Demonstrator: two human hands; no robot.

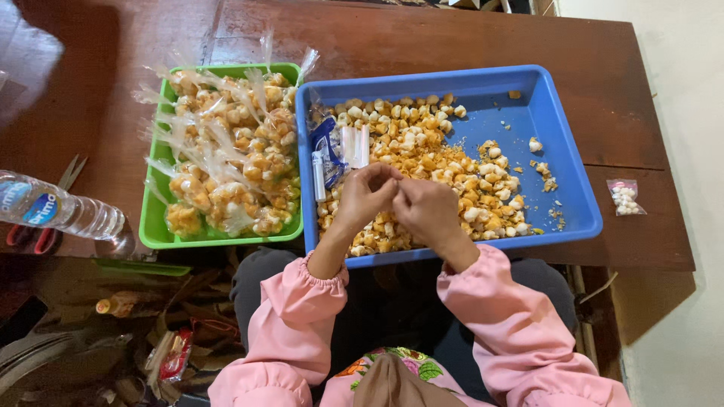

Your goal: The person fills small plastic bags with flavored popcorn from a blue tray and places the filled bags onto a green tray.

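Left hand [364,194] and right hand [427,208] fingertips pinched together, touching, over blue tray [573,162]; whatever's pinched too small to tell. Loose yellow-white snack pieces [422,143] under hands. Green tray [154,226] just left, stuffed with filled clear bags [226,162]. Water bottle [56,211] far left.

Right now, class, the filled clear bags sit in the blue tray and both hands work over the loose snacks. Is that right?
Not quite. The head view shows the filled bags in the green tray; both hands work over the blue tray's loose snacks.
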